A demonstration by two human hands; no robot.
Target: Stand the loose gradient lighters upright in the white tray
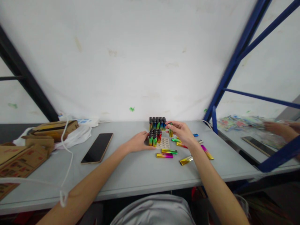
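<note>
A white tray with round holes (pixel 165 143) lies on the table, and lighters with black tops and shiny colour-fading bodies (pixel 153 139) stand upright in its left part. At the tray's left side is my left hand (pixel 138 142), its thumb and fingers gripping around that end. My right hand (pixel 179 129) pinches one green-and-gold lighter (pixel 171 129), held upright above the tray's right side. Behind the tray, a block of several more upright lighters (pixel 157 122) stands near the wall. Loose lighters lie flat to the front and right, among them a yellow-and-purple one (pixel 164 155) and a gold one (pixel 186 160).
To my left lie a dark-screened phone (pixel 97 148), opened cardboard boxes (pixel 23 153), white plastic and a white cable (pixel 67 150). A blue metal frame (pixel 227 72) rises at the right. Past it, another person's hand (pixel 278 129) is over a second table with plastic packets (pixel 241 122).
</note>
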